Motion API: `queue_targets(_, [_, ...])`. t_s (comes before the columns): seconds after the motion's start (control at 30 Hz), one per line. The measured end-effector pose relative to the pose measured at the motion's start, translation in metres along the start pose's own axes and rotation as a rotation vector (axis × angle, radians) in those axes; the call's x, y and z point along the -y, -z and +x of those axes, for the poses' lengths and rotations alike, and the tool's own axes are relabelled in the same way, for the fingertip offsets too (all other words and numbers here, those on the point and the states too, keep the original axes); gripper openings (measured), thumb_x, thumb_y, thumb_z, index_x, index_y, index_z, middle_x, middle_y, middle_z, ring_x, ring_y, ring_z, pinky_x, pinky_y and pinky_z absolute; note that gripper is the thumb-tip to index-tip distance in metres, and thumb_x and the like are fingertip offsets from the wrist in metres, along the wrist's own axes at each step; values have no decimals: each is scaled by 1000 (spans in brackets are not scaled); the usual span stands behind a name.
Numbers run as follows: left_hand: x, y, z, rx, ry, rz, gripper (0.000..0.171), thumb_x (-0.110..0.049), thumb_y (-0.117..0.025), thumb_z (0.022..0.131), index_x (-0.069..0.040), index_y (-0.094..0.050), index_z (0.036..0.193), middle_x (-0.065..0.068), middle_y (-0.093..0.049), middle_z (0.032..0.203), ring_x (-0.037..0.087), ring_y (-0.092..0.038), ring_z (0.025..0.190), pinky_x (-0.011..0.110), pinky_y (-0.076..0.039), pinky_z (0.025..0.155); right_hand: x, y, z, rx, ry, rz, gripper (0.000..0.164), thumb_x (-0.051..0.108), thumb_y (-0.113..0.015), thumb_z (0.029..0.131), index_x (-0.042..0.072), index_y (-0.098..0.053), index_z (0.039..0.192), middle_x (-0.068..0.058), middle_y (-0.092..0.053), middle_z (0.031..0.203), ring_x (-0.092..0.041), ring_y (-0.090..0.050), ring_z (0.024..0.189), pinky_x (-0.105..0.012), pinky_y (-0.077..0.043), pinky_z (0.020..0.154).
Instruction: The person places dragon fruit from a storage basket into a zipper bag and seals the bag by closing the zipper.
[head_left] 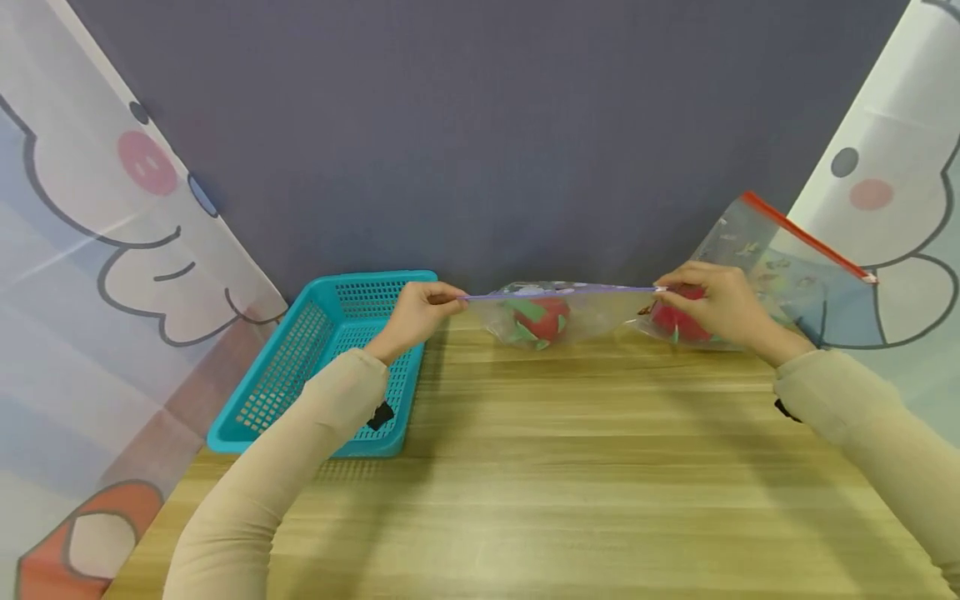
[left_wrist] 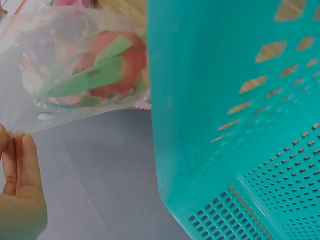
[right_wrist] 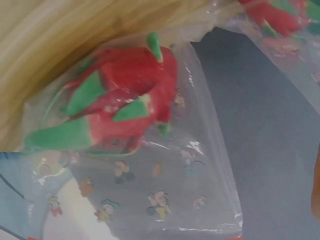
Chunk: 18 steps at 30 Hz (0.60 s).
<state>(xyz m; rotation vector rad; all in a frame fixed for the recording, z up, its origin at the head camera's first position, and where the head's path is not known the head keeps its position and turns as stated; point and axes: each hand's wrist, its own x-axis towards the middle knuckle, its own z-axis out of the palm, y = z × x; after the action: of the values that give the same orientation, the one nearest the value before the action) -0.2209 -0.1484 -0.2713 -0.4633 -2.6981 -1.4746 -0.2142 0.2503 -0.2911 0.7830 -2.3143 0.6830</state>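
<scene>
A clear zip bag (head_left: 596,315) with a purple closure strip stands upright at the table's far edge. Inside it lies a dragon fruit (head_left: 552,318), red with green scales. My left hand (head_left: 420,312) pinches the bag's top left corner between thumb and fingers. At the strip's other end, my right hand (head_left: 716,304) pinches the closure by a small white slider. Behind that hand stands a second clear bag (right_wrist: 200,165), cartoon-printed with a red closure strip, holding another dragon fruit (right_wrist: 132,85). Only a sliver of the right hand shows in the right wrist view.
A turquoise plastic basket (head_left: 322,287) sits at the table's left, partly under the left forearm. Its wall is close beside the purple-strip bag. A dark grey panel (head_left: 487,142) rises behind the wooden table (head_left: 525,467), and printed cartoon cloths hang at both sides.
</scene>
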Motion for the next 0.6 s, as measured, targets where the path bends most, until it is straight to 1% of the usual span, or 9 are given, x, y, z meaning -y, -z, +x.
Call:
queue_targets(0.1, [0,-1,-3,11,-3,-17,20,-17,-64,86,-5,-70,101,13,-68,103,19,-63,94,43,-49,87,0,-2,-4,7,-33,5,18,-1,-74,71,4,-71,88,-2,-67,78,17,-46,71,-5,-38,66])
queue_targets(0.17, [0,-2,0,4,-10,-8,19,-18,-64,86,-7,-70,100,10,-68,100,18,-63,92,41,-50,85,0,-3,-5,2,-41,7,18,-1,-74,72,4,-71,88,-3,-68,79,17,-46,73,-4,-38,66])
queue_targets(0.27, [0,-1,3,-3,-9,-2,19,-19,-63,87,-8,-70,101,9,-68,101,18,-63,93,40,-50,84,0,-5,-3,-1,-44,12,17,1,-74,73,5,-71,89,-3,-68,81,14,-48,74,-6,-39,66])
queue_targets(0.37, [3,0,5,-14,8,12,19,-20,-62,88,-11,-69,103,6,-67,103,18,-62,96,38,-50,84,0,-9,2,13,-54,14,16,3,-73,75,5,-71,91,-2,-68,82,7,-53,73,-9,-42,65])
queue_targets(0.47, [5,1,8,-32,23,13,21,-21,-61,89,-12,-68,106,5,-67,106,18,-61,100,38,-48,86,0,-11,9,37,-97,29,15,7,-71,78,5,-71,93,-2,-67,84,-2,-57,72,-8,-42,64])
queue_targets(0.6, [7,1,13,-50,10,2,22,-21,-61,89,-11,-67,107,8,-68,105,19,-61,99,40,-48,87,1,-12,16,63,-163,48,16,9,-69,81,6,-71,96,-5,-67,87,-15,-61,74,-7,-41,64])
